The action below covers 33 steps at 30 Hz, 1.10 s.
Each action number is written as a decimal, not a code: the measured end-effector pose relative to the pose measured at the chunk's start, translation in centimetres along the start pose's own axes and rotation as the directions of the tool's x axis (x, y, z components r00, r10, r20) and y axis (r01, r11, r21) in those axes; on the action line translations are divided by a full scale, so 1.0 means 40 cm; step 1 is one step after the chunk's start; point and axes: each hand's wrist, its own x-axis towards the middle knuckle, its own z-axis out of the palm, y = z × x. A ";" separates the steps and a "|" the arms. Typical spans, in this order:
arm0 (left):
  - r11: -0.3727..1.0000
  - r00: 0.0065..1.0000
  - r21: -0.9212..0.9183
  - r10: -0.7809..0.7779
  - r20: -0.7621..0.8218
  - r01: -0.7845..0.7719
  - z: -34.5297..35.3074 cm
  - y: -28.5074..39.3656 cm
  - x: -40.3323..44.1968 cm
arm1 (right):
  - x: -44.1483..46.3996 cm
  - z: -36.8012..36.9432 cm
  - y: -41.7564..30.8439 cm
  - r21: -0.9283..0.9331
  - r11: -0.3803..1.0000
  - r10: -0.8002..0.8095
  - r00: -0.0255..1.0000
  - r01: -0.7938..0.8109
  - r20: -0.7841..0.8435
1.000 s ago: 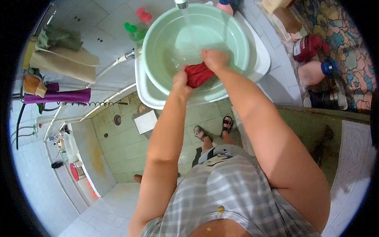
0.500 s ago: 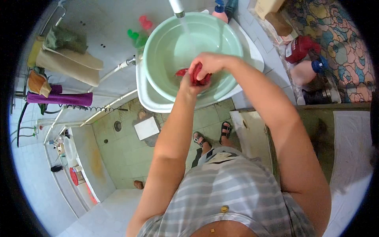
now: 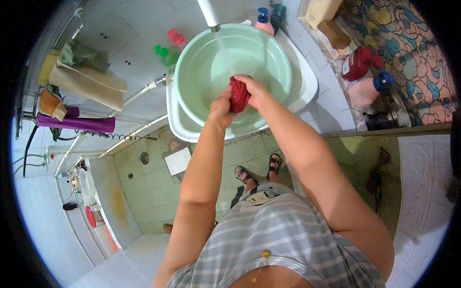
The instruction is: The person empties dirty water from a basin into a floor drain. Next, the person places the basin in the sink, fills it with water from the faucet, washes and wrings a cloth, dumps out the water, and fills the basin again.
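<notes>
A wet-looking red cloth (image 3: 239,95) is bunched between my two hands, over the near part of a pale green basin (image 3: 185,57). My left hand (image 3: 222,106) is closed on its left side. From the right, my right hand (image 3: 254,90) grips it, fingers over its top edge. Water runs from the white faucet (image 3: 209,14) into the basin, where some water lies at the bottom. The basin sits in a white sink (image 3: 307,77).
Pump bottles, one pink with a blue top (image 3: 263,23), stand behind the sink. On the right ledge are a red bottle (image 3: 356,65) and a pink bottle (image 3: 365,91). Towels, one purple (image 3: 77,122), hang at left. A white board (image 3: 178,161) lies on the tiled floor.
The red cloth has gone from partly trailing under my hands to a compact bundle between them. My right hand has moved from on top of it to its right side.
</notes>
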 end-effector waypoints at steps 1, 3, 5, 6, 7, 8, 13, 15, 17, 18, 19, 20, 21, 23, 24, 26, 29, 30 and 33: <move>0.992 0.982 -0.065 -0.114 -0.151 0.105 0.009 0.005 -0.015 | 0.019 -0.003 0.003 -0.116 0.992 -0.049 0.999 0.049 0.003; 0.931 0.842 -0.241 -0.353 -0.407 0.274 0.072 0.034 -0.074 | -0.002 0.044 0.001 -0.561 0.777 -0.371 0.928 0.287 -0.039; 0.810 0.935 -0.526 -0.346 -0.073 0.259 0.106 0.044 -0.102 | -0.080 0.097 0.000 -0.910 0.172 -0.545 0.806 0.376 0.230; 0.794 0.985 -0.583 -0.126 0.114 0.169 0.073 0.006 -0.065 | -0.097 0.099 0.018 -0.878 0.105 -0.548 0.764 0.468 0.342; 0.755 0.954 -0.649 0.116 0.278 0.097 0.025 -0.044 -0.010 | -0.114 0.104 0.031 -0.821 0.060 -0.553 0.704 0.567 0.446; 0.696 0.937 -0.717 0.224 0.268 0.039 -0.068 -0.131 0.133 | -0.132 0.107 0.041 -0.753 0.016 -0.552 0.634 0.657 0.542; 0.675 0.955 -0.735 -0.172 -0.243 -0.065 -0.025 -0.050 0.088 | -0.084 0.071 0.081 -0.698 0.565 -0.430 0.879 0.441 0.207; 0.651 0.905 -0.759 -0.311 -0.290 -0.019 -0.040 -0.040 0.126 | -0.059 0.069 0.091 -0.433 0.861 -0.339 0.936 0.266 -0.099; 0.729 0.774 -0.647 -0.270 -0.573 -0.225 -0.020 -0.039 0.128 | -0.042 0.068 0.096 -0.177 0.975 -0.180 0.937 0.131 -0.299; 0.765 0.749 -0.584 -0.214 -0.627 -0.270 -0.019 -0.028 0.129 | -0.031 0.069 0.096 -0.097 0.992 -0.113 0.928 0.084 -0.356; 0.799 0.720 -0.515 -0.156 -0.677 -0.311 -0.017 -0.017 0.124 | -0.023 0.070 0.098 -0.012 0.999 -0.042 0.912 0.041 -0.408; 0.888 0.723 -0.338 -0.008 -0.690 -0.313 -0.016 -0.013 0.111 | -0.019 0.068 0.100 0.032 0.999 -0.001 0.910 0.016 -0.415; 0.938 0.727 -0.147 0.138 -0.673 -0.315 -0.015 -0.011 0.095 | -0.017 0.065 0.100 0.075 0.997 0.039 0.907 -0.009 -0.420; 0.923 0.727 0.224 0.384 -0.569 -0.313 -0.026 -0.009 0.075 | -0.030 0.081 0.088 0.113 0.991 0.105 0.913 -0.066 -0.394; 0.868 0.726 0.391 0.477 -0.496 -0.304 -0.036 -0.003 0.065 | -0.040 0.088 0.079 0.109 0.989 0.132 0.921 -0.099 -0.365; 0.723 0.713 0.617 0.607 -0.352 -0.311 -0.032 0.010 0.029 | -0.047 0.089 0.072 0.066 0.991 0.134 0.946 -0.120 -0.294; 0.589 0.757 0.742 0.630 -0.172 -0.322 0.016 0.051 -0.066 | -0.046 0.068 0.080 -0.039 0.998 0.043 0.989 -0.049 -0.140; 0.592 0.822 0.746 0.560 -0.106 -0.307 0.038 0.073 -0.101 | -0.067 0.082 0.071 -0.067 0.998 -0.005 0.997 0.000 -0.075; 0.456 0.799 0.773 0.593 0.105 -0.440 0.014 0.067 -0.071 | -0.098 0.112 0.052 0.013 1.000 0.016 0.988 -0.018 0.153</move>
